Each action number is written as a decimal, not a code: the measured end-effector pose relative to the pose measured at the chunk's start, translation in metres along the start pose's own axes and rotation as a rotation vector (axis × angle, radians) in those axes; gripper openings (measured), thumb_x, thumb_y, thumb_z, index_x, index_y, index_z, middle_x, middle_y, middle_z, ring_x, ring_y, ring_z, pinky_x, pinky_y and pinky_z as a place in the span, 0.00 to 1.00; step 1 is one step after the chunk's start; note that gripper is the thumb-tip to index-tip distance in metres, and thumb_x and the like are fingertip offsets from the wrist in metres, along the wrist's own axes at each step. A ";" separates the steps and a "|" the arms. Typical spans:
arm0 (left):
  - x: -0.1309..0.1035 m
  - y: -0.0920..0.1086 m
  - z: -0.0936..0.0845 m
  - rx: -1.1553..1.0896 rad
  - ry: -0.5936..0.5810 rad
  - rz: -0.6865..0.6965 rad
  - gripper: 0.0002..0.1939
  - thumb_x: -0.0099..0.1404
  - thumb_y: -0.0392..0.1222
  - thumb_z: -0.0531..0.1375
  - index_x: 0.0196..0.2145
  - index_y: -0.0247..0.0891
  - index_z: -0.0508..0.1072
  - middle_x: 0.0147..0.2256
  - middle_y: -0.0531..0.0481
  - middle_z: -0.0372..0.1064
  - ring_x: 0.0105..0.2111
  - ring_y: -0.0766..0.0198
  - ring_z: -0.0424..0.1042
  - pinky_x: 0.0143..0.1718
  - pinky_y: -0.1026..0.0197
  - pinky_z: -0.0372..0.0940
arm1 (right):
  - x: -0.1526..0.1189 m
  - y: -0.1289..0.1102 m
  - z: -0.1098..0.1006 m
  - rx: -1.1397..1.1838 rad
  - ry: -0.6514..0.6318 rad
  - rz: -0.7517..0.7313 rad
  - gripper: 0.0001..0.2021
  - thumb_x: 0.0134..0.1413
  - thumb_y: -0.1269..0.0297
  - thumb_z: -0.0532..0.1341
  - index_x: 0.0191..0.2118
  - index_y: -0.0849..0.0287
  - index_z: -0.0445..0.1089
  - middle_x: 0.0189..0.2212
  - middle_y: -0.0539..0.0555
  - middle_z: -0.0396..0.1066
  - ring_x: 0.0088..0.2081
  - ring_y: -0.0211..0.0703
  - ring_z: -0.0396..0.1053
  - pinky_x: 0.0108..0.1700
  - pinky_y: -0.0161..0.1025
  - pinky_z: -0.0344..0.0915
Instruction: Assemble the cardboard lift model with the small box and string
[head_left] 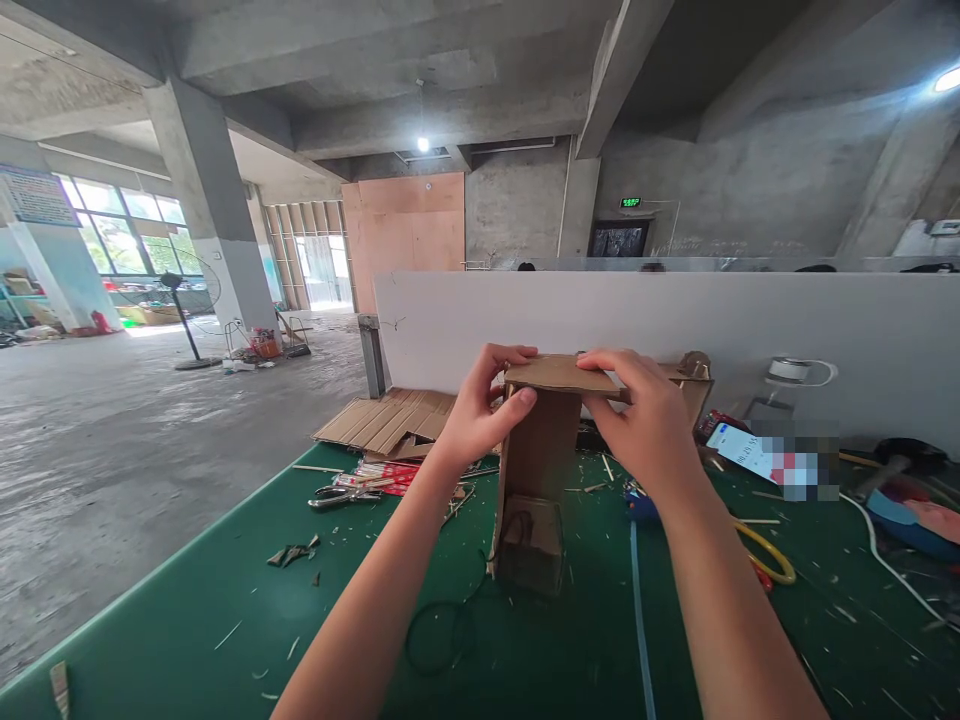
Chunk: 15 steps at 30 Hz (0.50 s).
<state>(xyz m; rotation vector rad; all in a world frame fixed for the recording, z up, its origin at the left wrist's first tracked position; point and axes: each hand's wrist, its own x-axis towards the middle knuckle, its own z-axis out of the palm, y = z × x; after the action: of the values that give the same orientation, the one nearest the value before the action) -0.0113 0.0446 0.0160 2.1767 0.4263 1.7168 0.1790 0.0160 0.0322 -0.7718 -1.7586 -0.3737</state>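
A flat piece of cardboard [559, 372] lies across the top of an upright cardboard structure [541, 445]. My left hand [491, 405] grips its left end, thumb at the front edge and fingers on top. At the right end, my right hand [637, 415] pinches it with fingers above and thumb below. Low in the structure sits a clear box-like part [531, 545], apparently plastic. A thin dark cord [439, 635] curls on the green table to its left. Behind my right hand another cardboard piece [694, 390] shows in part.
Corrugated cardboard sheets [386, 420] lie at the table's far left, with pliers [345, 495] in front. On the right are a lit phone [757, 455], a yellow-handled tool [772, 555] and a white cable [874, 540]. Scraps litter the green table [247, 610]; a white partition [600, 310] stands behind.
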 end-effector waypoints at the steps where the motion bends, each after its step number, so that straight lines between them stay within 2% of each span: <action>1: 0.000 0.002 -0.001 -0.003 -0.011 -0.011 0.18 0.61 0.57 0.58 0.43 0.43 0.64 0.53 0.42 0.66 0.53 0.54 0.64 0.44 0.53 0.65 | 0.000 0.000 0.000 0.013 0.000 0.002 0.11 0.52 0.75 0.56 0.41 0.56 0.68 0.41 0.55 0.74 0.46 0.48 0.68 0.41 0.45 0.68; 4: 0.006 0.009 -0.008 -0.034 -0.044 -0.037 0.23 0.62 0.63 0.53 0.43 0.42 0.65 0.51 0.41 0.67 0.53 0.53 0.65 0.49 0.51 0.63 | -0.001 0.000 0.001 0.050 0.002 0.032 0.11 0.53 0.75 0.56 0.41 0.56 0.68 0.41 0.55 0.73 0.46 0.47 0.68 0.40 0.43 0.69; 8: 0.031 0.025 -0.021 0.020 -0.066 -0.175 0.22 0.66 0.60 0.50 0.48 0.41 0.63 0.41 0.44 0.73 0.46 0.57 0.70 0.47 0.53 0.64 | -0.002 -0.003 0.004 0.095 0.036 0.145 0.12 0.53 0.69 0.58 0.44 0.57 0.64 0.44 0.57 0.69 0.45 0.46 0.68 0.36 0.39 0.69; 11: 0.055 0.040 -0.026 0.192 -0.296 -0.282 0.18 0.65 0.55 0.54 0.43 0.38 0.67 0.39 0.45 0.73 0.42 0.61 0.71 0.43 0.58 0.64 | -0.002 -0.006 0.005 0.063 0.059 0.304 0.12 0.49 0.62 0.62 0.39 0.58 0.62 0.34 0.55 0.68 0.33 0.42 0.68 0.28 0.37 0.66; 13: 0.070 0.048 -0.027 0.311 -0.400 -0.295 0.16 0.63 0.52 0.56 0.39 0.37 0.70 0.39 0.46 0.73 0.41 0.62 0.70 0.42 0.59 0.64 | -0.001 -0.006 0.004 0.051 -0.036 0.385 0.09 0.50 0.59 0.62 0.33 0.58 0.63 0.26 0.50 0.66 0.25 0.39 0.64 0.26 0.37 0.62; 15: 0.082 0.053 -0.026 0.388 -0.443 -0.261 0.14 0.62 0.49 0.57 0.39 0.37 0.71 0.42 0.47 0.73 0.43 0.62 0.70 0.44 0.59 0.64 | -0.001 -0.005 0.003 0.115 -0.173 0.437 0.10 0.54 0.56 0.58 0.30 0.58 0.65 0.22 0.49 0.66 0.23 0.38 0.63 0.26 0.37 0.60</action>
<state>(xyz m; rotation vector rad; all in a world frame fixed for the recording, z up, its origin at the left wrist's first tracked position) -0.0170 0.0339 0.1162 2.5372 0.9303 1.0378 0.1731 0.0141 0.0311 -1.0998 -1.6937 0.0894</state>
